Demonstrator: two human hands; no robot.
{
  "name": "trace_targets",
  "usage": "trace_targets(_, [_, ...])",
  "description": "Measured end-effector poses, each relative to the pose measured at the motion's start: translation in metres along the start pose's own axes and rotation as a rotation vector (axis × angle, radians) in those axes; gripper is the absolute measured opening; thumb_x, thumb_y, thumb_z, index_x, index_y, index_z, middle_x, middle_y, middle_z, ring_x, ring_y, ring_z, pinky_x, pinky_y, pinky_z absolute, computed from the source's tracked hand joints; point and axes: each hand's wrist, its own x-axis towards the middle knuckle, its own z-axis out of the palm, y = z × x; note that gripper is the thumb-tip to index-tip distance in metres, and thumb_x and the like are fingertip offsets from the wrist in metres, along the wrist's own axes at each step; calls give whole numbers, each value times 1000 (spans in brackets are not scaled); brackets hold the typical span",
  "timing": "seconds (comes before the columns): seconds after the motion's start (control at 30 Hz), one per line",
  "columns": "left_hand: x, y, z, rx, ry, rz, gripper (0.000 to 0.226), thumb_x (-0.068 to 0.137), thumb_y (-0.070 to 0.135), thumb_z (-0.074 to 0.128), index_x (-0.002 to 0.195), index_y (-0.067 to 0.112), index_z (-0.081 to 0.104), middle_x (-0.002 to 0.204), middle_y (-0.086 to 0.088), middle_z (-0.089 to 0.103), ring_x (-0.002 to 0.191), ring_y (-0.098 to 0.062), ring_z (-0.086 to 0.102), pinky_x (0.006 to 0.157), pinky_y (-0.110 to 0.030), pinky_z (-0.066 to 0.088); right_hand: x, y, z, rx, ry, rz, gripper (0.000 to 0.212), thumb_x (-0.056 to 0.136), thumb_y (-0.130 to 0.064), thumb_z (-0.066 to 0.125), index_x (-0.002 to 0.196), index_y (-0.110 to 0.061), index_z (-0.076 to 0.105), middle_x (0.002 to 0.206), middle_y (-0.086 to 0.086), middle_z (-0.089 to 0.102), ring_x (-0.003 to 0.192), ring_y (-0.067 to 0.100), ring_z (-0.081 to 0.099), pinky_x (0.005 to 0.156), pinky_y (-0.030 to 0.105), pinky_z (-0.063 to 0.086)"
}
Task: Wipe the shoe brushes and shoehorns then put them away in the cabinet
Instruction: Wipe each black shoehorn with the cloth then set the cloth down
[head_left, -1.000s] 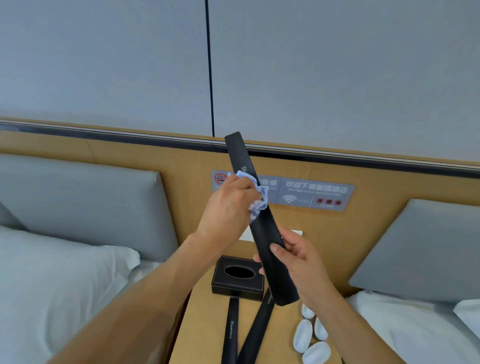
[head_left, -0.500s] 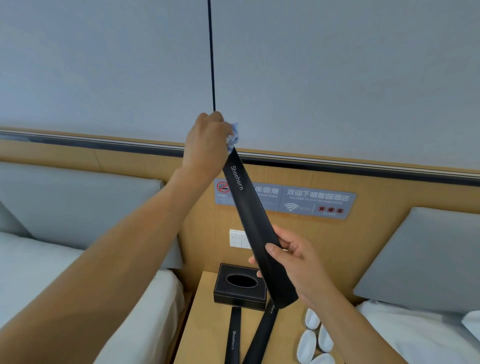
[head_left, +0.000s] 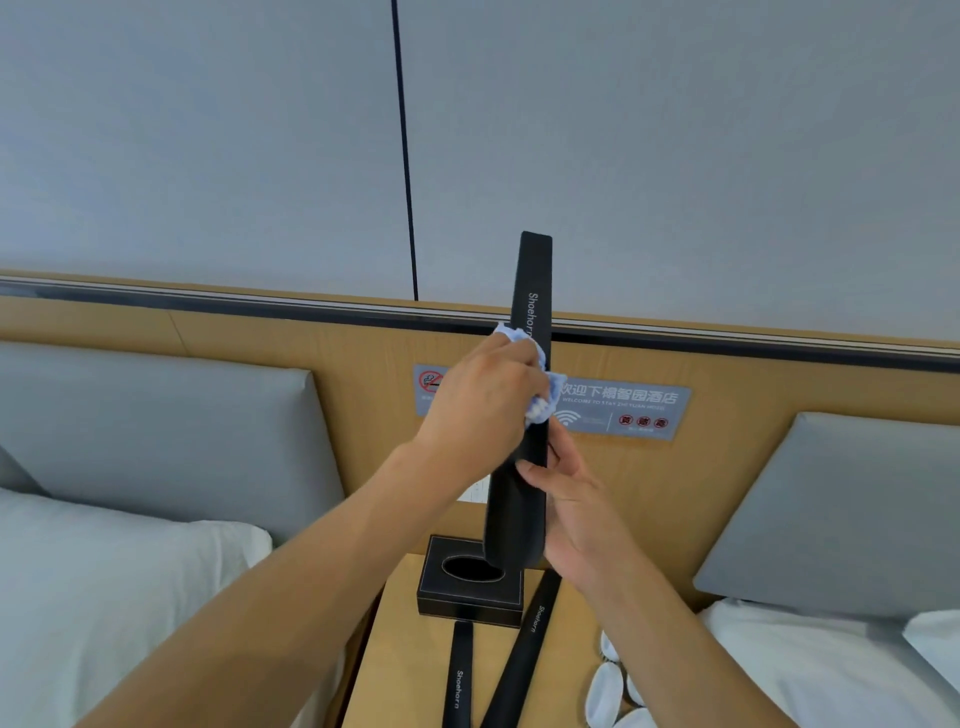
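Left hand (head_left: 480, 402) has dropped from the shoehorn's top end back to mid-shaft; the shoehorn stands nearly upright now, less tilted than half a second ago.

Black shoehorn (head_left: 522, 431) held in the air above the wooden nightstand (head_left: 400, 670), narrow end up, "Shoehorn" lettering on the upper shaft. Left hand's fingers curl round a pale blue cloth (head_left: 543, 387) and press it against the shaft. Right hand (head_left: 576, 512) grips the wide lower blade, thumb across the front, fingers wrapped behind. Two more black shoehorns (head_left: 524, 654) lie flat on the nightstand in front of a dark tissue box (head_left: 470, 590). White oval items at the nightstand's right edge, too partial to identify. Grey headboard cushions either side, a sign on the wood panel behind.
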Motion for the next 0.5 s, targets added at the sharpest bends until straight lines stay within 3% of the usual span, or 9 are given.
trace_targets(0.1, [-4,-2,-9,-60,-65,50,14,78,0,63,76,7,74,89,-4,65,85,-14,47,66,-24,33,0,-7,-5,160,-134,42,68,75,11,62,135,-20,55,125,9,66,113,27,65,92,40,53])
trace_targets(0.2, [-9,-9,-20,-116,-133,122,19,77,-3,62,81,9,75,93,-1,67,87,-19,54,68,-34,43,2,-17,-10,259,-245,81,56,81,-13,65,136,-16,54,135,13,59,128,30,54,109,47,38])
trace_targets(0.33, [-12,-14,-29,-135,-200,241,32,70,-10,63,88,13,78,97,0,69,87,-19,57,68,-34,46,7,-29,-16,347,-212,211,62,85,-58,63,131,-16,65,139,19,58,126,40,58,94,53,52])
trace_targets(0.5, [-14,-19,-29,-130,-259,273,30,73,-8,68,85,18,77,99,8,68,89,-15,57,67,-37,49,18,-45,-13,274,-139,238,71,90,-67,40,121,-12,73,133,24,62,119,42,62,94,54,55])
